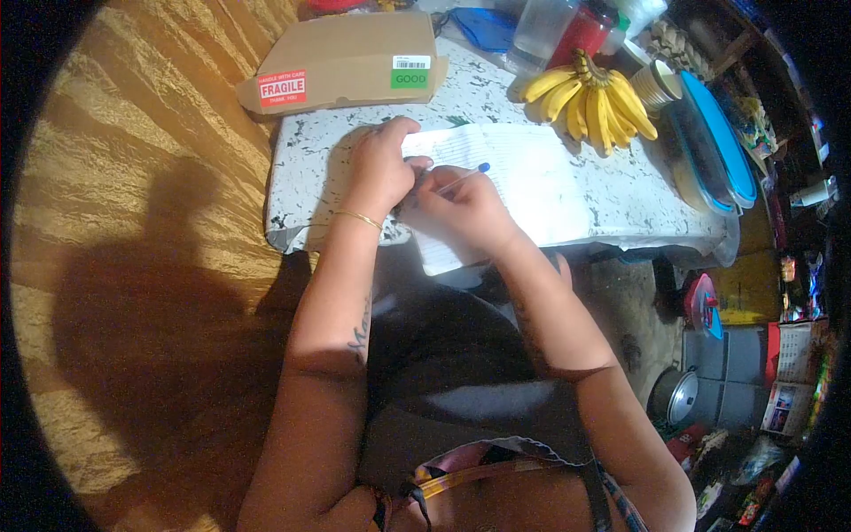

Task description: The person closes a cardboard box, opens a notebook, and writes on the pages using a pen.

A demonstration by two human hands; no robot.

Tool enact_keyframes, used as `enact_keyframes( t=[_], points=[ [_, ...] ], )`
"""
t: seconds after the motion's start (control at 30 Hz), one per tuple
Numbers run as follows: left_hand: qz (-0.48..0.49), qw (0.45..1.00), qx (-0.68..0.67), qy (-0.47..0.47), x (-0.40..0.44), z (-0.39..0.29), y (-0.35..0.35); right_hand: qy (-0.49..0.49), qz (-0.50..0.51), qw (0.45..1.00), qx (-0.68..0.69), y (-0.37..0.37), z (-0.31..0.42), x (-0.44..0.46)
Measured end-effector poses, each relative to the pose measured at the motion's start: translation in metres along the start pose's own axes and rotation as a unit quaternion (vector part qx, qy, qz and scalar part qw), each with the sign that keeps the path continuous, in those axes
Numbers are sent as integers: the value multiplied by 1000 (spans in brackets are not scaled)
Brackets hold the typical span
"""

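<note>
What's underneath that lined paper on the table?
Most of the lined paper lies over the white, dark-speckled tabletop, with its near end jutting past the edge. Anything else directly beneath the paper is covered, so I can't tell.

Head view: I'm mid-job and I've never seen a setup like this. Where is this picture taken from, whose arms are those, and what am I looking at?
There's no machine here: both arms belong to one person, whose head-worn camera looks forward and down, so you see roughly what they face. The right hand holds a pen over lined paper. The left hand is at the paper's left edge; whether it pinches anything is unclear. On the speckled table, a cardboard box with a FRAGILE label sits beyond the left hand, and bananas lie beyond the paper, to the right.
</note>
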State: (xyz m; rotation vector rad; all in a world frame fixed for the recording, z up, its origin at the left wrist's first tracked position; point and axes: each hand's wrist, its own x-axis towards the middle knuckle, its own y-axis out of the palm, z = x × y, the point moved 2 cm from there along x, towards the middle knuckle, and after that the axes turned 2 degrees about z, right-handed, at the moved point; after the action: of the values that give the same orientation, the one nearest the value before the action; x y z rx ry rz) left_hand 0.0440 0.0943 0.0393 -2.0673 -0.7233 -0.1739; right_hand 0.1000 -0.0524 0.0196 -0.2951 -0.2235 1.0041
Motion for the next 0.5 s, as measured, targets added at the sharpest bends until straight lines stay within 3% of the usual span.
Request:
enact_keyframes(
  t=[0.5],
  points=[
    [2,1000,-18,6,2,11,10,2,-41,998,-51,1,5,2]
  ],
)
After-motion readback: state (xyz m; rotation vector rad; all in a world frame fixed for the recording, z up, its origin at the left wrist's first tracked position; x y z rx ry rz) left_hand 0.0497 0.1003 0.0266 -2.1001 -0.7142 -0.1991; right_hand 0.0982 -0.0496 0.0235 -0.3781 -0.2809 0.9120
